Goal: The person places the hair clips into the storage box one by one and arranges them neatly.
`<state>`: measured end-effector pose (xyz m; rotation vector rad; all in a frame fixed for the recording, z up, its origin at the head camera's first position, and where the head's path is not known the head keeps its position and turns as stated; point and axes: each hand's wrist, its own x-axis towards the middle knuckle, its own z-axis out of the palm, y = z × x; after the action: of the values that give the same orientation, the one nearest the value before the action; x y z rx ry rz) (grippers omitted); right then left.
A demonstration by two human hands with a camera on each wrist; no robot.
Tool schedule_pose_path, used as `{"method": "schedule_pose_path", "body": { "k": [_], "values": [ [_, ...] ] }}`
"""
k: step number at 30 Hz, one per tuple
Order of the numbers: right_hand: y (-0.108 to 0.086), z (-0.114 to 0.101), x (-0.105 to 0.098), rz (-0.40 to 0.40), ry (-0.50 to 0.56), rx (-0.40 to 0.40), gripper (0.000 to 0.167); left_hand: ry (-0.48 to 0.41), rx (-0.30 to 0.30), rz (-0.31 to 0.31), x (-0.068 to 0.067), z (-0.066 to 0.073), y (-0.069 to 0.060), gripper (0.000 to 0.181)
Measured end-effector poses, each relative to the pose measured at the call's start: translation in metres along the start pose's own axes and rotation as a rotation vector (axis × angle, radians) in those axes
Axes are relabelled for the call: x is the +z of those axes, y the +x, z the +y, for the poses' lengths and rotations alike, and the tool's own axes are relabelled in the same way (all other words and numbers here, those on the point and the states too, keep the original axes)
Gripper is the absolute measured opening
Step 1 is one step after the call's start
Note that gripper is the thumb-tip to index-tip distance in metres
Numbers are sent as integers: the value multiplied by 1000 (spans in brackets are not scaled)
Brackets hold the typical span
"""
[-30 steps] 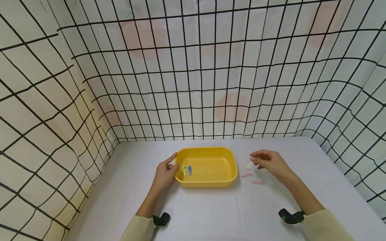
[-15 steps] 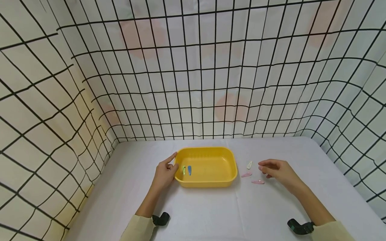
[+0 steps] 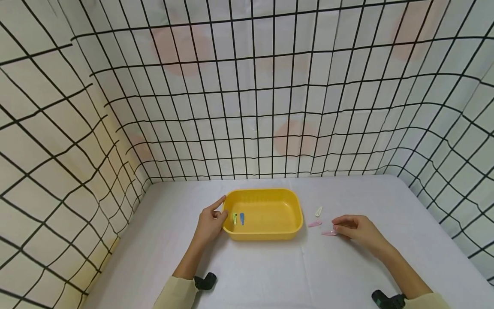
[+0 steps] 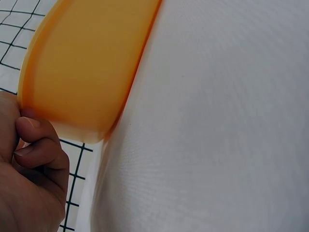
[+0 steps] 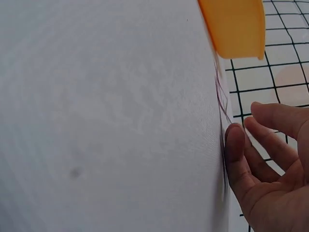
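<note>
A yellow tray [image 3: 266,236] stands on the white table, with a green hair clip [image 3: 234,218] and a blue hair clip [image 3: 242,219] lying inside at its left end. My left hand [image 3: 210,222] grips the tray's left rim, thumb and fingers at the edge. Right of the tray lie a white hair clip [image 3: 318,211], a pink hair clip [image 3: 314,223] and a second pink clip [image 3: 329,233]. Over that second clip's right end is my right hand [image 3: 362,231], covering part of it. In the right wrist view, a gap shows between the thumb [image 5: 235,140] and the other fingers.
A white cloth covers the table [image 3: 270,274]. Behind and along both sides stands a white backdrop with a black grid [image 3: 247,103]. Each wrist bears a black camera, the left wrist camera [image 3: 206,281] near the table's front.
My right hand has left the white clip, which stays on the table, moving right and toward me to the nearer pink clip. The left hand keeps its hold on the tray.
</note>
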<state>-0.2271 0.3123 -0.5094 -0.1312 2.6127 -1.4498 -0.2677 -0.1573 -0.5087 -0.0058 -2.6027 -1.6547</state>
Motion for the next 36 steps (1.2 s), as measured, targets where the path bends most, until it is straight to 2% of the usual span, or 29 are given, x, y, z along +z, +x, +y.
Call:
{"method": "schedule_pose_path", "body": {
  "k": [5, 13, 29, 36],
  "values": [
    [-1, -1, 2, -13, 10, 5, 37, -3, -3, 7, -1, 0, 0, 55],
    [-2, 0, 4, -19, -83, -32, 35, -17, 1, 1, -4, 1, 1, 54],
    [-3, 0, 20, 63, -268, -33, 31, -13, 0, -11, -3, 0, 2, 54],
    [-6, -3, 25, 79, -306, -41, 29, 0, -4, -12, 0, -2, 1, 54]
  ]
}}
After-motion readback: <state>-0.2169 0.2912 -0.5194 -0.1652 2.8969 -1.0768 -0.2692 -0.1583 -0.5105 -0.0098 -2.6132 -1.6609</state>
